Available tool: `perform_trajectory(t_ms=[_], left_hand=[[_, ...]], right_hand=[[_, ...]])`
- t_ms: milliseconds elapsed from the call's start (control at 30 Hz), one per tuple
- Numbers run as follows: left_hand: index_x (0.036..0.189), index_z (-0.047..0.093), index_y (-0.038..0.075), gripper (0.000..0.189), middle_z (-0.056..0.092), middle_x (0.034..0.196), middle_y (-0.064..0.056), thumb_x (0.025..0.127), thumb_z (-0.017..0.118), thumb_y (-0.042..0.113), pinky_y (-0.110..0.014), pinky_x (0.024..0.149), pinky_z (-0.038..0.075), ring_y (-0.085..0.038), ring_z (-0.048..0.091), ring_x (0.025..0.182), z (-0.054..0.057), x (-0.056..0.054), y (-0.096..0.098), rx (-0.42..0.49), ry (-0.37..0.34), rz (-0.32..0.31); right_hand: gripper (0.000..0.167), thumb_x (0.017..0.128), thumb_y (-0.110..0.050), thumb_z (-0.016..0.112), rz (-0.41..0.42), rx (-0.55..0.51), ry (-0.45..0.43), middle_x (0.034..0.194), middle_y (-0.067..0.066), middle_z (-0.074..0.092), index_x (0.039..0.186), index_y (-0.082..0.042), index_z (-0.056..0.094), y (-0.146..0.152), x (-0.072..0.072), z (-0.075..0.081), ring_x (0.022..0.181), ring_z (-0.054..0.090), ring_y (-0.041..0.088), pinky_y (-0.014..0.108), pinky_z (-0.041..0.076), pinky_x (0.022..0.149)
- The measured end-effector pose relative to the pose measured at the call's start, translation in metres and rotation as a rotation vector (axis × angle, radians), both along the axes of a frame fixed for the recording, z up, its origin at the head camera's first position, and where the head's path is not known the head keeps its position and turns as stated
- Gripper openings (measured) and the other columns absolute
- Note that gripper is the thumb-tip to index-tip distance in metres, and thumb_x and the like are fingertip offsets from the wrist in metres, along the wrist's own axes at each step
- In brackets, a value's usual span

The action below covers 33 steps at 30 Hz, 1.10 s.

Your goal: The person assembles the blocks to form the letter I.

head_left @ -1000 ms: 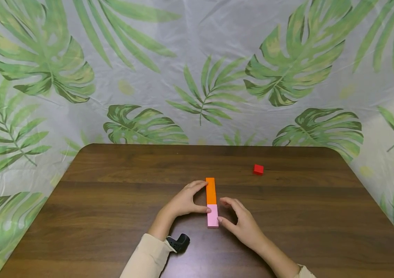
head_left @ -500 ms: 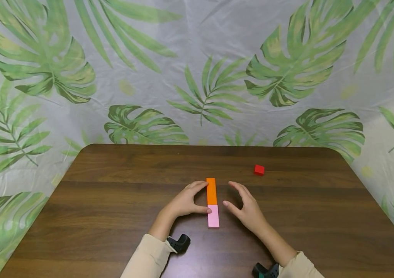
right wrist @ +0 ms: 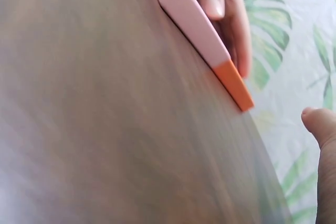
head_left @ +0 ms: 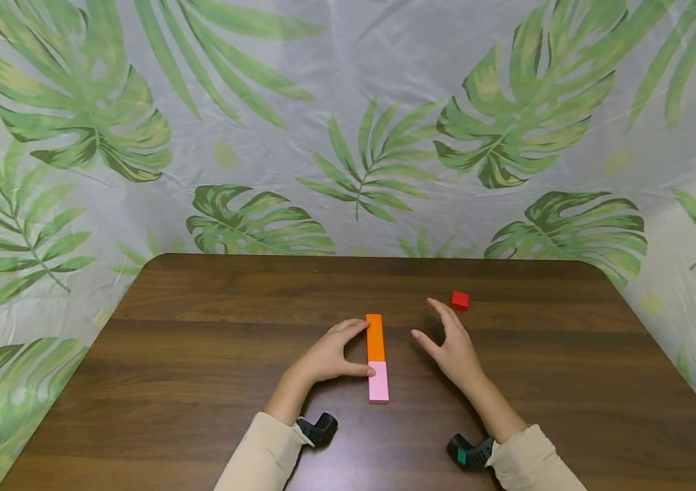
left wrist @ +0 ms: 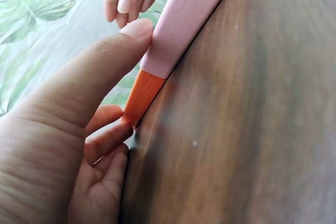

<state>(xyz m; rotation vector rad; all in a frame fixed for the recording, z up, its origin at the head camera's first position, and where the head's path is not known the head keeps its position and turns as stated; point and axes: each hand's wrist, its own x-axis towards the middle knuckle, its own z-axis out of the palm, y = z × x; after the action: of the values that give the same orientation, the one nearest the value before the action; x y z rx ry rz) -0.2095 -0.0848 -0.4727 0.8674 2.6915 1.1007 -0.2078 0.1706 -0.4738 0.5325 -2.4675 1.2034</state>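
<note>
An orange block [head_left: 375, 337] and a pink block [head_left: 378, 383] lie end to end on the table, the orange one farther away. My left hand [head_left: 325, 356] is at their left side, thumb touching the pink block and fingertips at the orange one. In the left wrist view the thumb [left wrist: 137, 29] rests against the pink block's side. My right hand [head_left: 457, 353] hovers to the right of the pair, fingers spread, holding nothing. Just beyond its fingertips lies a small red block [head_left: 460, 300]. In the right wrist view only its thumb [right wrist: 317, 121] shows.
The dark wood-grain table [head_left: 200, 327] ends at a straight far edge with rounded corners. Behind it hangs a grey cloth [head_left: 372, 61] printed with green leaves. Black wrist devices [head_left: 469, 453] sit at both cuffs.
My right hand has left the side of the pink block and moved away and rightward, close to the red block. My left hand stays in place; the blocks have not moved on the table.
</note>
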Motion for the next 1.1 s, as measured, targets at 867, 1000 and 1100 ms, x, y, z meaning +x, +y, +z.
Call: perform_trajectory(t_ms=[867,1000,1100], left_hand=[[0.136,0.041,0.011,0.085,0.038,0.136,-0.004,0.066,0.076,0.044,-0.038,0.101,0.026,-0.021,0.030,0.126,-0.004,-0.003,-0.001,-0.010,-0.001,0.002],[0.136,0.041,0.010,0.085,0.039,0.136,-0.005,0.066,0.076,0.043,-0.039,0.101,0.026,-0.022,0.031,0.126,-0.003,-0.003,-0.001,-0.005,-0.005,-0.001],[0.136,0.041,0.010,0.085,0.038,0.136,-0.005,0.066,0.076,0.044,-0.040,0.101,0.026,-0.023,0.029,0.127,-0.003,-0.003,-0.001,-0.003,-0.012,-0.002]], right_hand=[[0.065,0.081,-0.018,0.068,-0.230,-0.021,-0.014,0.128,0.024,0.040,0.133,0.002,0.035,0.042,-0.035,-0.010,0.116,0.039,0.041,0.054,0.034,0.091],[0.064,0.081,-0.017,0.067,-0.257,-0.025,-0.047,0.125,0.026,0.041,0.133,0.003,0.035,0.045,-0.037,-0.011,0.115,0.039,0.041,0.054,0.033,0.091],[0.063,0.082,-0.016,0.067,-0.284,-0.023,-0.090,0.125,0.026,0.041,0.132,0.004,0.035,0.047,-0.039,-0.010,0.116,0.038,0.040,0.053,0.031,0.093]])
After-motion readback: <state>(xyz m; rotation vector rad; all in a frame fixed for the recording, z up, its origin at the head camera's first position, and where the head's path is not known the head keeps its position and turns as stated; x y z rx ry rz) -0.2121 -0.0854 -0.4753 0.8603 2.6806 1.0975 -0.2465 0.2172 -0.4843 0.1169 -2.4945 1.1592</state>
